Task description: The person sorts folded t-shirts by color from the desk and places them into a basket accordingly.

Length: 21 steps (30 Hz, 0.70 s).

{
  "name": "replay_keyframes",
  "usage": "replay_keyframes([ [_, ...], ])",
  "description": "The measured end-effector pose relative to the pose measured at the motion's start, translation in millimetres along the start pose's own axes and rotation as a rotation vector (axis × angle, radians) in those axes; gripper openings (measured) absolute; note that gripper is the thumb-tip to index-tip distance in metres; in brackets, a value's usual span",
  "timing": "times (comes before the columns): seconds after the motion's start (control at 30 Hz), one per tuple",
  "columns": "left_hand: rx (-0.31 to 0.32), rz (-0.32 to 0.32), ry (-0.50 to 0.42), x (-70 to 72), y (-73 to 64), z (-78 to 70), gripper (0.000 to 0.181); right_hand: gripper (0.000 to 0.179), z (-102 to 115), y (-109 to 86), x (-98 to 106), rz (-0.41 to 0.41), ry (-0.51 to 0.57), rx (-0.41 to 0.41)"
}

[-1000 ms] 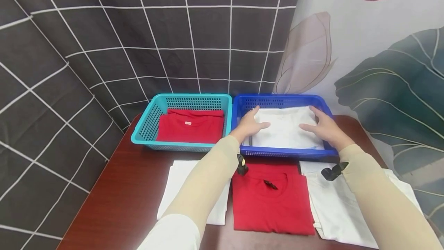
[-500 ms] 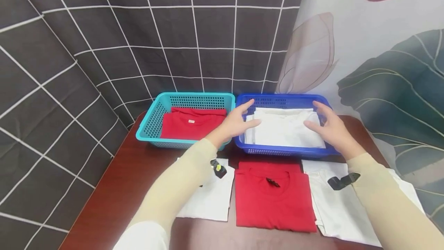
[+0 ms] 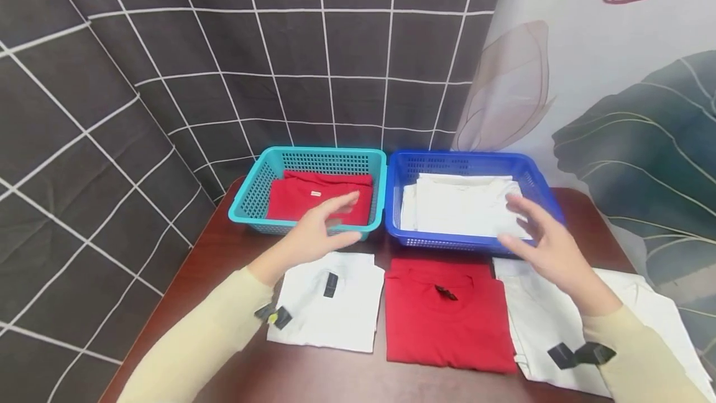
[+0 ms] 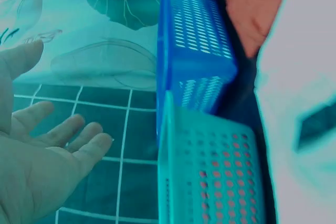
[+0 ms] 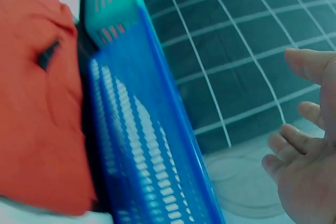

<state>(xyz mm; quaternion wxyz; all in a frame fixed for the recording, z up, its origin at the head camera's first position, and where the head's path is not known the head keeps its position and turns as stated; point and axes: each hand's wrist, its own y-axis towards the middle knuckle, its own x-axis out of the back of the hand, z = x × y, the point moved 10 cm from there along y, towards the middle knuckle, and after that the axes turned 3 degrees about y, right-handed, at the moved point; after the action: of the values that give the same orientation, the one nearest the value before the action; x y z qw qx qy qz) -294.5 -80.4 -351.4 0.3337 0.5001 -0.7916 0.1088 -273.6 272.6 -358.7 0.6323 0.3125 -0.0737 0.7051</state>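
My left hand (image 3: 310, 235) hovers near the front edge of the turquoise basket (image 3: 253, 219), fingers spread and holding nothing. Folded red shirts (image 3: 291, 201) lie in that basket. Over the right front part of the blue basket (image 3: 447, 240) is my right hand (image 3: 550, 247), also with nothing in its grasp. White folded clothes (image 3: 458, 204) lie inside the blue basket. In the left wrist view, the left hand's fingers (image 4: 79, 150) are loosely extended beside the baskets. The right wrist view shows the right hand (image 5: 310, 145) apart from the blue basket's wall.
Along the table (image 3: 335, 378) in front of the baskets lie a white folded shirt (image 3: 347, 310), a red folded shirt (image 3: 447, 328) and white folded clothing (image 3: 537, 328) at the right. A dark gridded curtain (image 3: 252, 48) hangs behind the baskets.
My left hand has moved left and down from the blue basket toward the turquoise basket's front. My right hand has drawn back slightly to the right. The white clothes stay in the blue basket.
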Motion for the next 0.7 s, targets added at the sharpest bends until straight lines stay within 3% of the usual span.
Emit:
replay_keyframes([
  [0.17, -0.004, 0.031, 0.109, -1.8, -46.9, 9.2, 0.076, 0.078, 15.6, -26.4, -22.4, 0.060, -0.012, 0.104],
  [0.3, 0.018, 0.035, 0.217, -15.1, -71.1, 12.0, 0.077, 0.077, 11.8, -46.1, -31.9, 0.092, -0.071, 0.111],
  [0.47, 0.007, 0.047, 0.298, -41.9, -83.2, 6.4, 0.078, 0.075, -2.9, -66.9, -33.0, 0.074, -0.169, 0.067],
  [0.7, -0.068, 0.039, 0.441, -78.1, -85.9, 5.0, 0.080, 0.074, -24.1, -85.7, -39.9, 0.077, -0.241, -0.024],
])
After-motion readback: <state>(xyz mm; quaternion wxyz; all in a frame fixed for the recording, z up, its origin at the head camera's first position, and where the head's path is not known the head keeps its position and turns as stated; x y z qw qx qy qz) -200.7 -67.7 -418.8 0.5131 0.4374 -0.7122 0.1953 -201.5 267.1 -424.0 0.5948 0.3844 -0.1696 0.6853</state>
